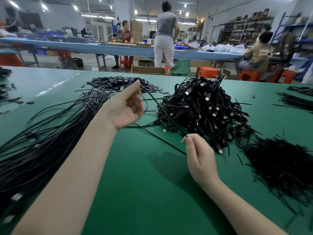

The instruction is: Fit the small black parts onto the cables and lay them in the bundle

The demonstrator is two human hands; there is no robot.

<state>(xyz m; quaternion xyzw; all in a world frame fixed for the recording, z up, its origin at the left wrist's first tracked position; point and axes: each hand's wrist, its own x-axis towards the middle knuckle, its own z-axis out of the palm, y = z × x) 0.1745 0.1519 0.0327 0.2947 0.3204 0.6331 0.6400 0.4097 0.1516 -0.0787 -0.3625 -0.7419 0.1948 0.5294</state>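
- Near the middle of the green tabletop (138, 184), one thin black cable (160, 141) ran slantwise between the two hands, raised off the surface.
- The right hand (199, 155) pinched the cable's bare end between thumb and forefinger, the other fingers loosely curled.
- The left hand (126, 107) was held palm-up with its fingers curled around the cable further along; it was blurred, so whether it also held a small black part could not be told.
- To do the step well, I judged the right hand should keep the tip pinched close to its end so it stayed stiff and could be steered straight into a part's opening.
- The cable also looked worth keeping taut between the hands, so it would not catch on the tangled heap.
- The small black parts (118, 81) lay in a flat pile toward the far edge, just beyond the left hand.
- The bundle (42, 133) of laid-out cables fanned along the left edge, beneath the left forearm.
- A tangled heap of cables with plugs (203, 109) sat right of centre, and a bristly pile of black ties (279, 163) lay toward the right edge.
- Beyond the far edge stood a workshop: a long blue workbench (118, 48), a standing person (165, 38), two seated people, red stools (207, 72), cardboard boxes and storage shelves (240, 29).
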